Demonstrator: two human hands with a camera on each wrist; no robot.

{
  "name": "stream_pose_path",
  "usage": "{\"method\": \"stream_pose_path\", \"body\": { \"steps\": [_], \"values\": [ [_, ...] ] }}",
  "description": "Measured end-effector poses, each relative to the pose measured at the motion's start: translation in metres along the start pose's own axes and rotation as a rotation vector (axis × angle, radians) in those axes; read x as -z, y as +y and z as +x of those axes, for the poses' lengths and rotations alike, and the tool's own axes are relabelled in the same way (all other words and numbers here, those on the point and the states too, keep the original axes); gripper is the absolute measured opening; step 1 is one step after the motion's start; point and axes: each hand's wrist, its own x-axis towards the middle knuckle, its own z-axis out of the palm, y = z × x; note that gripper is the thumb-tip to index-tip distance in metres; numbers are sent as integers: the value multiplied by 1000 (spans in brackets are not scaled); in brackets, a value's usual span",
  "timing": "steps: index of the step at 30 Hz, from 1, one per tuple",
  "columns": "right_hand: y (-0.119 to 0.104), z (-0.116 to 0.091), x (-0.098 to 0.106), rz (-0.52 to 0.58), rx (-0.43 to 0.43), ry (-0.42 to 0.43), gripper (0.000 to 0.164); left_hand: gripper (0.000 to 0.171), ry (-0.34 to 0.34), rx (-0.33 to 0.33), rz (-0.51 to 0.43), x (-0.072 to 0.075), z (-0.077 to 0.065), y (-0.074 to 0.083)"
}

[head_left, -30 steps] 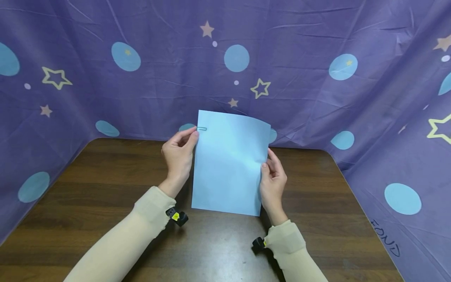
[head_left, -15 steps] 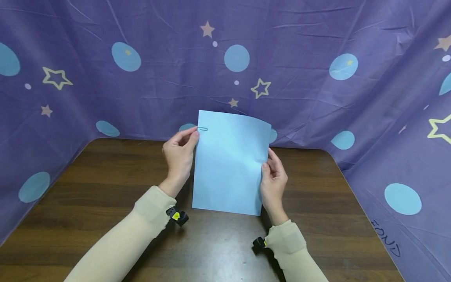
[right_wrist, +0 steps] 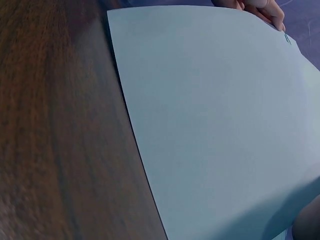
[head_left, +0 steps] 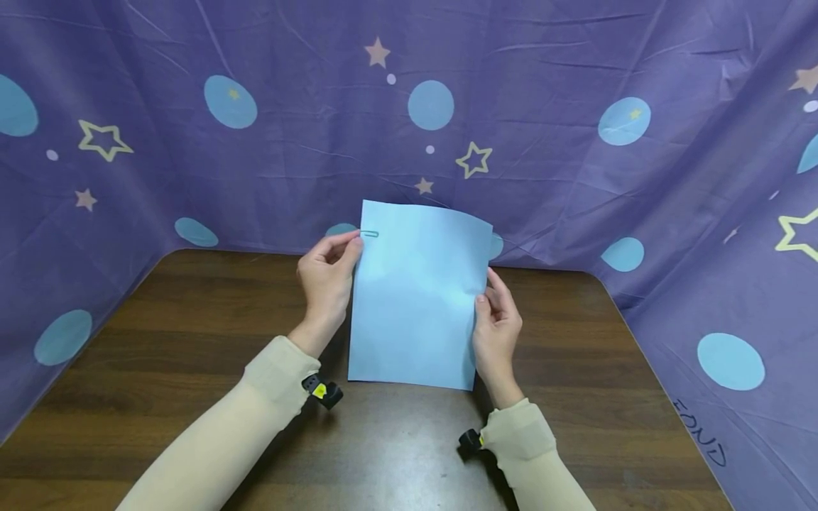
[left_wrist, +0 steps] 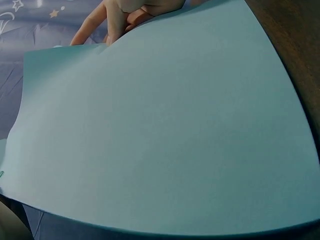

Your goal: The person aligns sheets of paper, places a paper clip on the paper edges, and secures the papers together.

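A light blue sheet of paper [head_left: 418, 305] stands tilted up between both hands, its lower edge close over the wooden table. A small green paper clip [head_left: 370, 233] lies across its upper left edge. My left hand [head_left: 324, 280] pinches the clip's outer end at that edge with thumb and index finger. At the opposite edge, my right hand [head_left: 497, 326] grips the paper, thumb in front and fingers behind; the sheet buckles slightly there. In the right wrist view the clip [right_wrist: 287, 38] sticks out from the left fingertips.
The brown wooden table [head_left: 211, 341] has rounded far corners. A purple curtain [head_left: 307, 106] with stars and blue dots surrounds its back and sides. Dark marker lettering [head_left: 699, 431] shows on the right-hand cloth.
The left hand, the clip and the paper's left edge have shifted very slightly to the right. The right hand keeps its grip in nearly the same place.
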Motion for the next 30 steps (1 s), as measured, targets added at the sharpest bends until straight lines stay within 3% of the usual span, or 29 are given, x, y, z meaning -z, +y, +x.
{"method": "stream_pose_path", "body": {
  "steps": [13,22,30],
  "values": [
    [-1,0,-1,-15,6,16,49,15,-27,9,-36,2,3,-1],
    [-1,1,-1,-24,7,23,49,18,-43,56,-30,3,3,1],
    [-1,1,-2,-24,4,30,48,18,-43,42,-35,4,4,0]
  ]
}}
